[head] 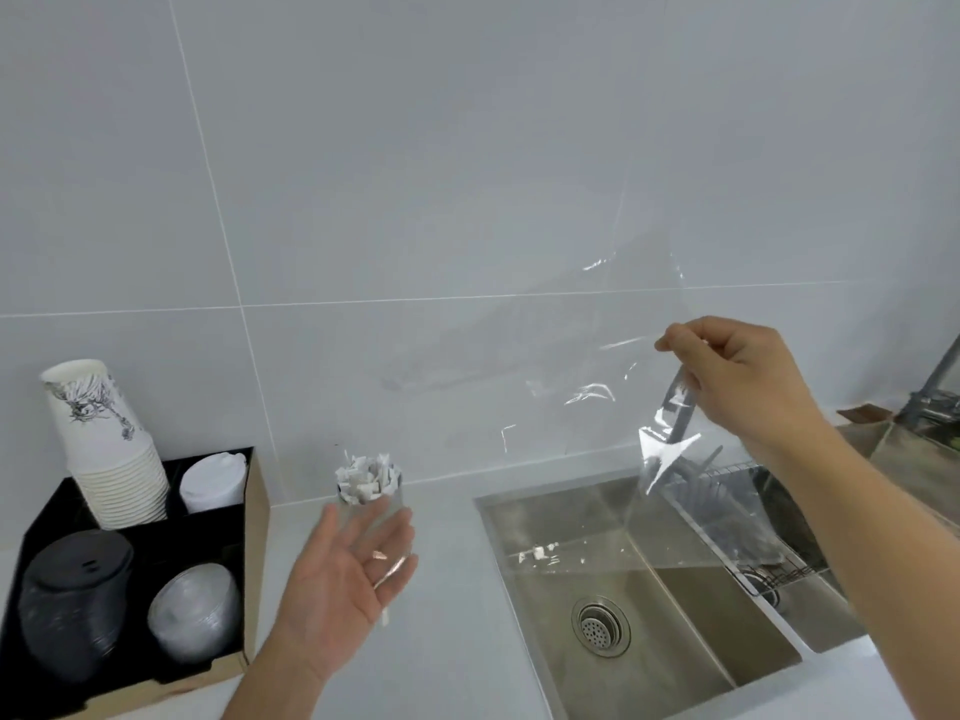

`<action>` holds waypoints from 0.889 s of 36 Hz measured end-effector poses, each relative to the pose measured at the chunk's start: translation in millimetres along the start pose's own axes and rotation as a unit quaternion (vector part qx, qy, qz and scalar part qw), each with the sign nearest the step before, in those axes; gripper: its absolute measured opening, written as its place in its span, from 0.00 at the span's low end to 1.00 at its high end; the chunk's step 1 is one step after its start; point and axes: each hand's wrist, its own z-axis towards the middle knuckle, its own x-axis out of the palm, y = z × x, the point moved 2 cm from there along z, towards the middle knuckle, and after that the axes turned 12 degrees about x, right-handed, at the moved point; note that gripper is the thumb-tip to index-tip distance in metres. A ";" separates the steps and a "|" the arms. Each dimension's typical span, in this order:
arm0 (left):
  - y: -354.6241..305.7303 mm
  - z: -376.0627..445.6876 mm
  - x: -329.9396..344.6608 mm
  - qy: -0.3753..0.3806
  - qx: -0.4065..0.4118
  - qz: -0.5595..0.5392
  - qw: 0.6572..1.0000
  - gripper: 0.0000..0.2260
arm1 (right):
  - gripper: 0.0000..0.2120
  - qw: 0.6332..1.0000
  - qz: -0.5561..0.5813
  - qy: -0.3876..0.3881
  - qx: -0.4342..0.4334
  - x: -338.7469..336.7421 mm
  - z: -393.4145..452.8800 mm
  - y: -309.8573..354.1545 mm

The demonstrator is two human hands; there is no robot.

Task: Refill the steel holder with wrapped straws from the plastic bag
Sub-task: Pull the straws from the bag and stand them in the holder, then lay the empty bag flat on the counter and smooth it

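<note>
Your left hand (343, 574) was open, palm up, fingers spread just in front of the steel holder (371, 504), close against it though contact could not be told. Your right hand (737, 376) pinched the top edge of the clear plastic bag (691, 485), holding it up over the sink (644, 589). The holder stood upright on the white counter (447, 641), its long axis vertical, the wrapped straws (366, 480) packed in it with their ends pointing up. The bag hung with its long axis running down from your fingers, well apart from the holder. At left sat a black organizer (31, 532) with paper cups (109, 449).
</note>
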 end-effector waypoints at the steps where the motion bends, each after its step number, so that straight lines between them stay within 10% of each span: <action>1: -4.2 -2.1 -2.9 0.003 -0.003 0.017 1.000 0.35 | 0.11 1.000 0.006 0.006 0.007 1.4 -2.8 -6.8; 17: 4.5 -68.0 -72.7 -0.094 -0.157 0.220 0.958 0.34 | 0.13 0.981 0.068 0.113 0.143 48.2 -58.0 -121.2; 32: 62.6 -114.7 -115.2 -0.183 -0.182 0.367 0.894 0.05 | 0.10 0.960 0.002 0.162 0.228 60.2 -106.8 -197.8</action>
